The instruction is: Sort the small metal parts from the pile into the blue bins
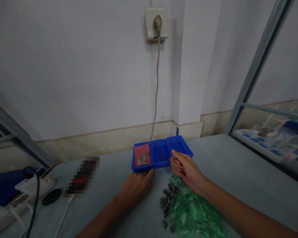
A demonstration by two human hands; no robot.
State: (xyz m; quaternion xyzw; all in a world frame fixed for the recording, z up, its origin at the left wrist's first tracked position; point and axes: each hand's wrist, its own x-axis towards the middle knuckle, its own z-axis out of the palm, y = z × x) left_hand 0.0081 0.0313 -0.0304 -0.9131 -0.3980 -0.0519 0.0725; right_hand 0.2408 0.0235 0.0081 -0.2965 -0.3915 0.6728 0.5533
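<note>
Three joined blue trays [161, 164] stand on the table near the wall. A red sheet [141, 150] and a clear bag with small pieces [143, 159] lie in the left tray. My right hand [186, 168] is closed in a pinch on a small metal part [175, 158], at the front of the middle and right trays. Right below the left tray, my left hand [139, 185] lies curled on the table; what its fingers hold, if anything, is hidden. Between my forearms are a pile of small dark metal pieces [169, 198] and a green plastic bag [196, 211].
To the left lie a blurred-out phone-like object [81, 177] on a white cable [64, 211], a black round disc [52, 197] and a power strip [39, 190]. Metal frame posts [258, 62] flank the table [253, 165]. A plug cord [157, 82] hangs behind the trays.
</note>
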